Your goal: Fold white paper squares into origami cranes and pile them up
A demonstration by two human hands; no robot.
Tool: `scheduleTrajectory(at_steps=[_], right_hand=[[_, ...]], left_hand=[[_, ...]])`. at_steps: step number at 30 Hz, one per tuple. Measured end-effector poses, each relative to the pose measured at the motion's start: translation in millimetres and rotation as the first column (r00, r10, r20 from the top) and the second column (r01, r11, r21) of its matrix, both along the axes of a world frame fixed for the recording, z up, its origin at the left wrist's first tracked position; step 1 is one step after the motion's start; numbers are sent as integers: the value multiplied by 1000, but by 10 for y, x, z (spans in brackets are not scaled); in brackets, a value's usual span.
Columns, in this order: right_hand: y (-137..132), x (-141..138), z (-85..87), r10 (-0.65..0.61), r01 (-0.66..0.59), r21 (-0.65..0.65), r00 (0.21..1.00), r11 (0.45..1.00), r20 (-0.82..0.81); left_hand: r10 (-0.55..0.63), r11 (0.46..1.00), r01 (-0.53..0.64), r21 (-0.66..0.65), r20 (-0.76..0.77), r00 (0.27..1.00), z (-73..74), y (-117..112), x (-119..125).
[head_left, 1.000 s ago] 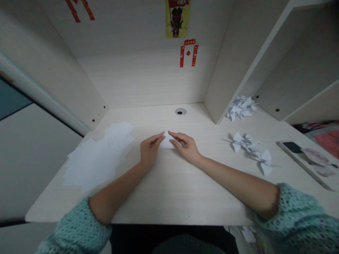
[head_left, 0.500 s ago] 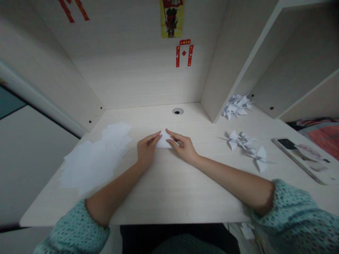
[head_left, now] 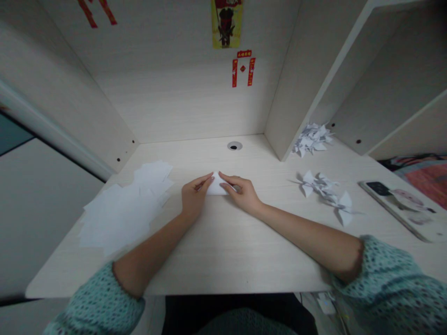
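Observation:
A small folded sheet of white paper (head_left: 217, 187) is held between both hands at the middle of the desk, its straight lower edge toward me. My left hand (head_left: 195, 194) pinches its left side between thumb and fingers. On the right side, my right hand (head_left: 242, 191) grips the paper, with the thumb and index finger near its top and right edge. Parts of the paper are hidden behind the fingers.
Loose white sheets (head_left: 118, 214) spread over the desk's left. Several folded paper cranes (head_left: 323, 188) lie to the right, with a larger pile of them (head_left: 312, 138) behind, past the upright panel (head_left: 296, 93). A phone (head_left: 401, 209) rests at far right.
Both hands keep hold of the folded paper in nearly the same place. The view has shifted very slightly.

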State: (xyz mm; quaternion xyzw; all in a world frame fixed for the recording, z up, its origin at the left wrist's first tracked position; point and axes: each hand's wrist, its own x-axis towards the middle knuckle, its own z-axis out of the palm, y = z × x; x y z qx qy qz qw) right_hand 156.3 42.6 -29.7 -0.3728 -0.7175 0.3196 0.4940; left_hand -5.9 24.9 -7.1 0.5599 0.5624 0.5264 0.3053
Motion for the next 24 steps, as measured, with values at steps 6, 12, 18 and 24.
scheduleTrajectory(at_steps=[6,12,18,24], right_hand=[[1,10,26,2,-2,-28,1000,1000,-22],[11,11,13,26,-29,-37,998,999,-66],[40,-24,34,-48,-25,-258,961,966,-273],[21,-70,160,-67,-227,-552,885,802,-462]], left_hand=[[9,1000,-8,30,-55,998,17,-21,17],[6,1000,-6,-13,6,1000,9,-7,17],[97,995,-90,-48,163,982,50,3,39],[176,984,-167,-56,260,949,57,10,66]])
